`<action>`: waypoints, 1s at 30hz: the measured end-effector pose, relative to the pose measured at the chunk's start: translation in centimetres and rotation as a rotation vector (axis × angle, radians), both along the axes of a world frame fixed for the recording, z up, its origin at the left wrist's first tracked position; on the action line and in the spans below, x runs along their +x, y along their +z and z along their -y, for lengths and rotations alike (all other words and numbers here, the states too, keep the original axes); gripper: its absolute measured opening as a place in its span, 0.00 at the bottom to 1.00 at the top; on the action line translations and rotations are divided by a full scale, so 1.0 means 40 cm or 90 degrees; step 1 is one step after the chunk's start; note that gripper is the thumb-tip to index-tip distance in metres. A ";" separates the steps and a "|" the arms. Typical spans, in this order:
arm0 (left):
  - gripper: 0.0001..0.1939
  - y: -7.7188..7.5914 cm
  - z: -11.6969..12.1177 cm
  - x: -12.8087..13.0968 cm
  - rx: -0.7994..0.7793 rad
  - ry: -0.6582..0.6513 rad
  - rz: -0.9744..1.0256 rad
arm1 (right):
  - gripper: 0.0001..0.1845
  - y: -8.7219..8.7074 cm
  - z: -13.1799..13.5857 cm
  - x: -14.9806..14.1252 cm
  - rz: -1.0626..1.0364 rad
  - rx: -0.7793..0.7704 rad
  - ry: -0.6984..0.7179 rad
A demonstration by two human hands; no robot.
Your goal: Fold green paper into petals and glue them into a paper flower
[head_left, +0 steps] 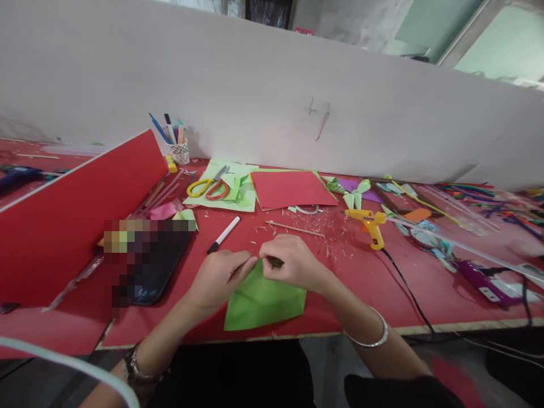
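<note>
Both of my hands meet over a green paper sheet [263, 303] that lies at the front of the red table [331, 294]. My left hand [219, 277] is closed, its fingertips pinching toward the right hand. My right hand [291, 263] is closed on a small dark green piece [275, 262] held between the two hands, just above the sheet's top edge. A silver bangle [374, 339] circles my right wrist. A black and white marker [223, 235] lies just behind my left hand.
A dark tablet [159, 269] lies at the left beside a red board [72, 221]. Behind sit yellow and orange scissors [208, 188] on green paper, a red sheet [289, 190], a yellow glue gun [369, 222] with its cord, a pen cup [178, 150], paper scraps, pipe cleaners [476, 192].
</note>
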State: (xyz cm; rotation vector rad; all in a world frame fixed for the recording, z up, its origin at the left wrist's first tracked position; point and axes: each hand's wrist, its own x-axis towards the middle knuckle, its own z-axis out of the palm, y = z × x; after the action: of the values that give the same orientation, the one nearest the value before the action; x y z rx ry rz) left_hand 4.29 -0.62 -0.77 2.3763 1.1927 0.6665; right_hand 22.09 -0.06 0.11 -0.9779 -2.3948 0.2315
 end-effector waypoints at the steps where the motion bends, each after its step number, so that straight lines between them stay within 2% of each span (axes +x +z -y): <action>1: 0.20 0.004 0.001 -0.004 -0.011 -0.008 0.011 | 0.06 0.000 0.000 0.007 -0.003 -0.017 0.001; 3: 0.19 0.013 0.002 -0.018 -0.032 -0.021 0.031 | 0.05 -0.002 0.002 0.028 -0.010 -0.048 -0.003; 7: 0.19 0.030 -0.005 -0.071 -0.047 0.020 0.046 | 0.06 -0.020 0.004 0.091 -0.035 -0.074 -0.056; 10: 0.19 0.041 -0.014 -0.111 -0.051 0.059 0.043 | 0.06 -0.031 0.003 0.135 -0.024 -0.072 -0.134; 13: 0.19 0.046 -0.018 -0.118 -0.058 0.050 0.017 | 0.07 -0.020 0.007 0.140 -0.072 -0.036 -0.219; 14: 0.19 0.046 -0.018 -0.111 -0.064 0.035 0.009 | 0.06 -0.011 0.010 0.131 -0.099 -0.029 -0.215; 16: 0.19 0.046 -0.014 -0.091 -0.071 0.005 0.001 | 0.04 0.007 0.018 0.103 -0.115 -0.042 -0.144; 18: 0.20 0.045 -0.010 -0.074 -0.069 -0.014 0.002 | 0.05 0.020 0.023 0.073 -0.046 -0.092 -0.045; 20: 0.21 0.046 -0.008 -0.071 -0.057 -0.018 -0.007 | 0.08 0.023 0.025 0.055 0.014 -0.133 0.009; 23: 0.20 0.050 -0.015 -0.092 -0.015 0.034 -0.029 | 0.13 0.014 0.024 0.057 0.016 -0.164 -0.001; 25: 0.16 0.050 -0.023 -0.108 0.051 0.151 -0.004 | 0.14 0.007 0.023 0.067 0.000 -0.180 -0.025; 27: 0.12 0.045 -0.027 -0.114 0.069 0.215 0.063 | 0.14 0.002 0.024 0.075 -0.023 -0.198 -0.035; 28: 0.12 0.040 -0.028 -0.113 0.047 0.216 0.104 | 0.14 0.000 0.023 0.077 -0.047 -0.206 -0.041; 30: 0.17 0.024 -0.024 -0.103 -0.060 0.162 0.188 | 0.14 -0.006 0.020 0.077 -0.126 -0.214 -0.072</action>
State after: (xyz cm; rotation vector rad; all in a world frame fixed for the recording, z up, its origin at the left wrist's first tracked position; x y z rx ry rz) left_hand 0.15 0.34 0.18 1.9824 1.3699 0.9807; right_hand 25.17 -0.86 -0.13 -1.1748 -2.1525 0.6731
